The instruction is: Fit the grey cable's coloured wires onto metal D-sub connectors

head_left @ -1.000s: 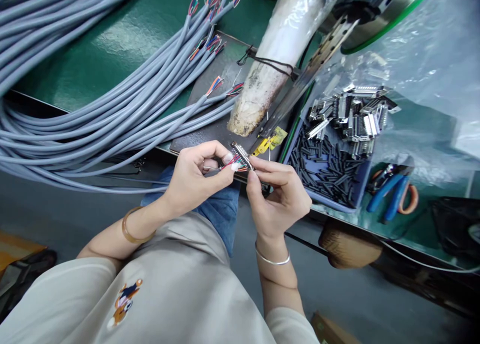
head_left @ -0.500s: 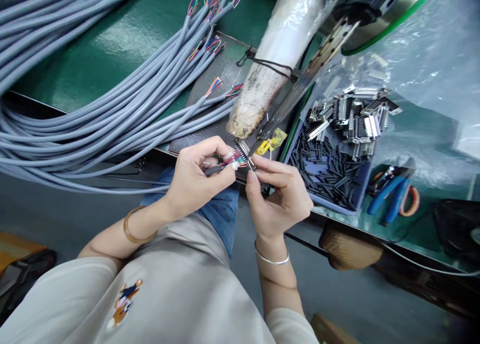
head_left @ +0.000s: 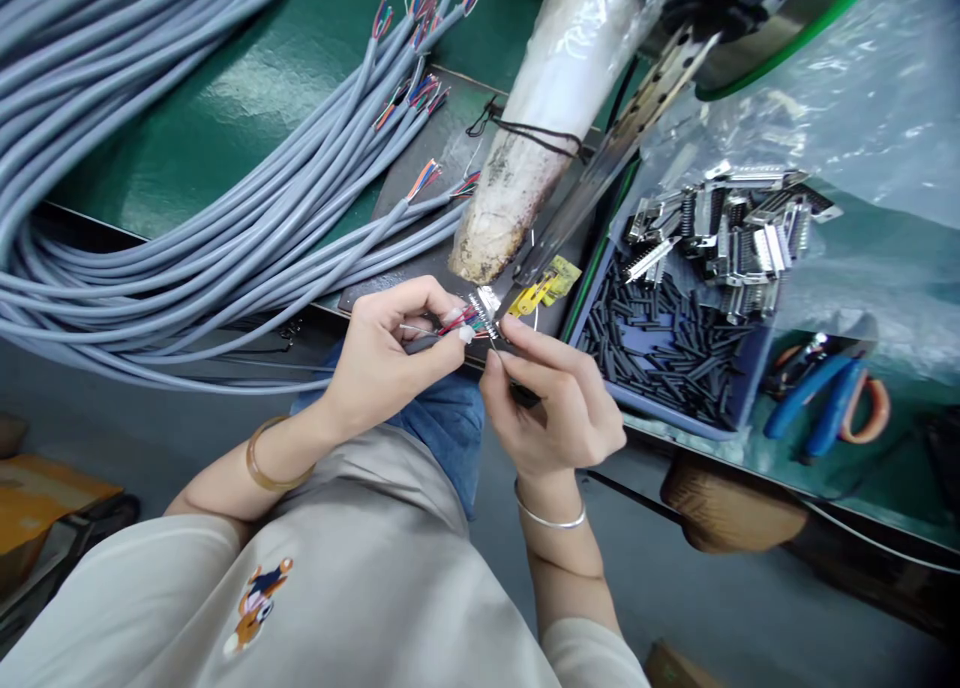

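My left hand (head_left: pixel 401 343) is closed, its thumb and fingers pinching the stripped end of a grey cable, where thin coloured wires (head_left: pixel 471 318) fan out. These wires meet the pin row of a metal multi-pin connector (head_left: pixel 489 303), just below the tip of a soldering iron (head_left: pixel 536 258). My right hand (head_left: pixel 555 393) is pinched shut at the connector's right end. Something thin and dark shows between its thumb and fingers, too small to name. The fingertips partly hide that end of the connector.
Many grey cables (head_left: pixel 247 258) with stripped ends lie at left. A plastic-wrapped tube (head_left: pixel 525 138) slants over the work spot. At right are a blue tray (head_left: pixel 667 413) of black sleeves (head_left: pixel 667 358), loose metal connectors (head_left: pixel 739 228), blue-handled pliers (head_left: pixel 814 398) and a solder spool (head_left: pixel 780 43).
My right fingertips have shifted slightly down and left along the connector, showing more of its metal shell. My left hand keeps its hold. The camera view has shifted a little.
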`<state>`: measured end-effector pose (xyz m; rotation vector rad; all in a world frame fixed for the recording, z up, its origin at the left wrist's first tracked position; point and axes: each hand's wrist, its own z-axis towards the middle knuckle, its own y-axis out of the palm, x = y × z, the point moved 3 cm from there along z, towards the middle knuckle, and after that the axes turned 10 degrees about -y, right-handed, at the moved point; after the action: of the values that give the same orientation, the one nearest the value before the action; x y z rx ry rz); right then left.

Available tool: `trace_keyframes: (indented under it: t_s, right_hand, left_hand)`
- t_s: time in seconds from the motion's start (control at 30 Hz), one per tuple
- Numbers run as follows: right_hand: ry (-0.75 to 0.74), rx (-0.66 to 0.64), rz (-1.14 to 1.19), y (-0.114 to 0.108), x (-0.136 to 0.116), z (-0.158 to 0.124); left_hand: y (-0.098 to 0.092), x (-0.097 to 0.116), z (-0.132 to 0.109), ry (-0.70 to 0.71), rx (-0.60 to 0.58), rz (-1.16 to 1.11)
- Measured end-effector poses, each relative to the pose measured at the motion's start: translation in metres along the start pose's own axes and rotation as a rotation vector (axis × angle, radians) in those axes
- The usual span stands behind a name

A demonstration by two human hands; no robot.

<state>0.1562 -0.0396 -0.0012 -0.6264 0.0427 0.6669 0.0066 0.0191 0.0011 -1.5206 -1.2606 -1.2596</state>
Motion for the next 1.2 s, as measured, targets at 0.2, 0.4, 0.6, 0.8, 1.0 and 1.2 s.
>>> trace_keyframes:
  t_s: [0.2, 0.4, 0.6, 0.8, 1.0, 1.2]
  right_hand:
    - [0.053, 0.022, 0.024, -0.0007, 0.0019, -0.0059]
    - [0.27, 0.022, 0.221, -0.0005, 0.0059, -0.002]
    - [0.214, 0.015, 0.2, 0.0009, 0.0019, -0.0002]
    - [0.198, 0.03, 0.181, 0.0013, 0.0029, -0.0008]
    - [0.238, 0.047, 0.196, 0.0029, 0.0056, 0.0029]
    - [0.244, 0.038, 0.199, 0.0036, 0.0079, 0.0039]
  left_hand:
    - [0.0, -0.0029, -0.0025, -0.029, -0.027, 0.013]
    - [0.0004, 0.0036, -0.0063, -0.039, -0.019, 0.022]
    - [0.0004, 0.0004, -0.0067, -0.01, 0.005, -0.012]
    - [0.0015, 0.003, -0.006, 0.117, 0.057, 0.042]
    - [0.0024, 0.004, -0.0027, 0.129, 0.03, 0.032]
    - [0.003, 0.003, -0.0008, 0.12, 0.047, 0.052]
